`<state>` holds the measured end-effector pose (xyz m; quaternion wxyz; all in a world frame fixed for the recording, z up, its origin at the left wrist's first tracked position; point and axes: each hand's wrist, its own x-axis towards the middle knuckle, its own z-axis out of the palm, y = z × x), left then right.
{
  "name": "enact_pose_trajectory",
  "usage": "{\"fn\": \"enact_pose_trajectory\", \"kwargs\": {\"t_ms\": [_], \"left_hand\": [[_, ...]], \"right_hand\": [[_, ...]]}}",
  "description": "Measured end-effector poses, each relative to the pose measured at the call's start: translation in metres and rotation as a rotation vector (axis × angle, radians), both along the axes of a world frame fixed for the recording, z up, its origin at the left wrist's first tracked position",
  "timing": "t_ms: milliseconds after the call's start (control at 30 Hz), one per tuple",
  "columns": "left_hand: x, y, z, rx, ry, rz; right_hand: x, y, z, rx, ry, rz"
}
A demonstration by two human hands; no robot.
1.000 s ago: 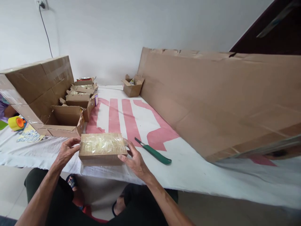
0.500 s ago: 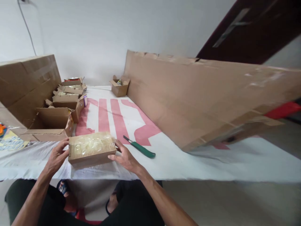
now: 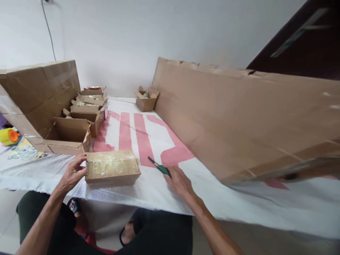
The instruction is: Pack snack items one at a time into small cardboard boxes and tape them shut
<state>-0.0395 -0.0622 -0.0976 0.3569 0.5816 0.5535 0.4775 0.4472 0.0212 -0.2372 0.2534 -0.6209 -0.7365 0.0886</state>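
A small closed cardboard box (image 3: 113,166) lies near the front edge of the table, its top covered with shiny clear tape. My left hand (image 3: 72,173) grips its left end, fingers bent against the side. To the right of the box, my right hand (image 3: 180,182) is closed over the green handle of a knife (image 3: 162,169). The dark blade points away and to the left, close to the cloth, while the rear of the handle is hidden under my palm.
Several open cardboard boxes (image 3: 67,143) line the left side beside a large carton (image 3: 53,85). A big cardboard panel (image 3: 225,117) slants along the right. Another small open box (image 3: 146,102) stands at the back. A yellow tape roll (image 3: 9,136) sits far left.
My right hand has let go of the box's right end, moved right and taken hold of the knife handle. My left hand stays at the box. The view has shifted slightly.
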Motion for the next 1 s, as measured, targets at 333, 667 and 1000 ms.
{"fn": "enact_pose_trajectory", "kwargs": {"t_ms": [333,667,1000], "left_hand": [[0.003,-0.008,0.001,0.041,-0.009,-0.072],[0.005,-0.012,0.004,0.068,0.045,-0.07],[0.004,-0.01,0.001,0.068,0.052,-0.06]], "right_hand": [[-0.074,-0.01,0.153,-0.171,0.625,0.277],[-0.15,-0.008,0.222,-0.227,0.433,0.761],[-0.166,0.001,0.24,-0.249,0.313,0.845]]}}
